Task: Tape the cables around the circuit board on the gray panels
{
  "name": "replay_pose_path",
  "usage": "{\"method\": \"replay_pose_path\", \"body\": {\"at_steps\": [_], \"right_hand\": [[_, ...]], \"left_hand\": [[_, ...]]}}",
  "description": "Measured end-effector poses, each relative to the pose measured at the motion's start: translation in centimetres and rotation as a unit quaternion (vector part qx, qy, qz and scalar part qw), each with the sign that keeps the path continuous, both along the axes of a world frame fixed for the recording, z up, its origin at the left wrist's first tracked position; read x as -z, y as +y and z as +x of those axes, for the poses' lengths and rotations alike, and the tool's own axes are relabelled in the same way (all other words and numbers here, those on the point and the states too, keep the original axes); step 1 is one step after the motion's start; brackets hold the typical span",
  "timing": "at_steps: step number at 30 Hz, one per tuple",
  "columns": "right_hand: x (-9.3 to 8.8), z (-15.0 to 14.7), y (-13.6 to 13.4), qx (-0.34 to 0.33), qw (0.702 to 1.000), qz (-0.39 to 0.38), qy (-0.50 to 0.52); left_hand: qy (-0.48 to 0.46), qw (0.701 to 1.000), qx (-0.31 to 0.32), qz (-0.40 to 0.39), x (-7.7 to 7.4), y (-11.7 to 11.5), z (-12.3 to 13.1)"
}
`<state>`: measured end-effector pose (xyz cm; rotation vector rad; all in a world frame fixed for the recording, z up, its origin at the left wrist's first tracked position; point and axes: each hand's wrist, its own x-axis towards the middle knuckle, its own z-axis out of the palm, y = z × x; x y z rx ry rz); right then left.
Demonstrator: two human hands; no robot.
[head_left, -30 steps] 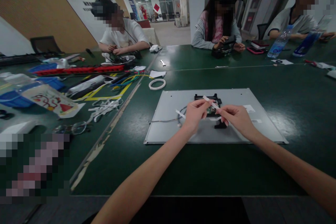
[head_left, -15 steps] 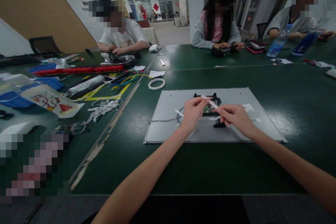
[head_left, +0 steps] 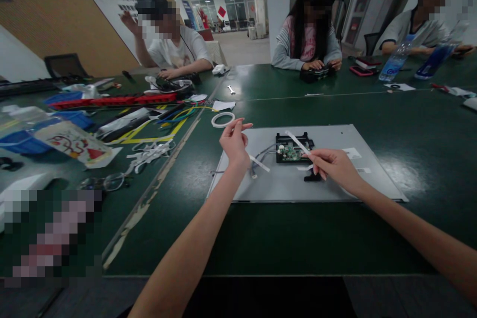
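Observation:
A grey metal panel (head_left: 335, 179) lies flat on the green table (head_left: 298, 243) before me. A small green circuit board (head_left: 288, 151) in a black frame sits at its middle, with grey wires (head_left: 261, 154) running left. My right hand (head_left: 331, 165) pinches the lower end of a white tape strip (head_left: 297, 142) that slants up over the board. My left hand (head_left: 234, 141) hovers above the panel's left edge, fingers loosely spread and holding nothing, close to a white tape roll (head_left: 222, 119).
Coloured cables, a red strip (head_left: 112, 101), blue trays and glasses (head_left: 106, 182) crowd the table's left side. Three other people sit along the far edge with small devices. Bottles (head_left: 397, 62) stand at the far right.
My left hand has let go of the tape strip and moved left and up toward the tape roll. My right hand still holds the strip. The far-left person has raised a hand.

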<state>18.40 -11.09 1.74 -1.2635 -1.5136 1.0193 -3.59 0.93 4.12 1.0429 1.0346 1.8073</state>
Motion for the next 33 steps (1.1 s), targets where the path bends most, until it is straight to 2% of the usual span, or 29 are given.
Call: {"method": "replay_pose_path", "body": {"at_steps": [3,6,10,14,20,24,29,33], "right_hand": [[-0.1,0.2,0.1,0.012,1.0,-0.003,0.013],[-0.2,0.5,0.5,0.032,0.999,0.001,0.033],[0.0,1.7,1.6,0.094,0.992,0.001,0.08],[0.8,3.0,2.9,0.096,0.985,-0.049,0.137],[1.2,3.3,4.5,0.038,0.974,-0.137,0.176],[0.8,3.5,5.6,-0.005,0.968,-0.169,0.186],[0.7,3.7,6.2,0.002,0.959,-0.199,0.201],[1.0,3.5,6.3,0.018,0.96,-0.199,0.195]], "left_hand": [[0.038,0.999,0.006,0.021,0.1,0.1,-0.1],[0.118,0.99,0.06,0.043,0.6,-1.1,1.2],[0.194,0.971,0.127,0.058,1.4,-2.6,2.9],[0.255,0.956,0.131,0.067,2.0,-3.3,3.5],[0.429,0.887,0.119,0.121,1.5,-4.0,4.4],[0.509,0.838,0.114,0.159,1.0,-3.1,6.2],[0.578,0.801,0.115,0.107,1.8,-1.0,8.8],[0.627,0.763,0.138,0.079,3.0,-0.5,9.4]]}}
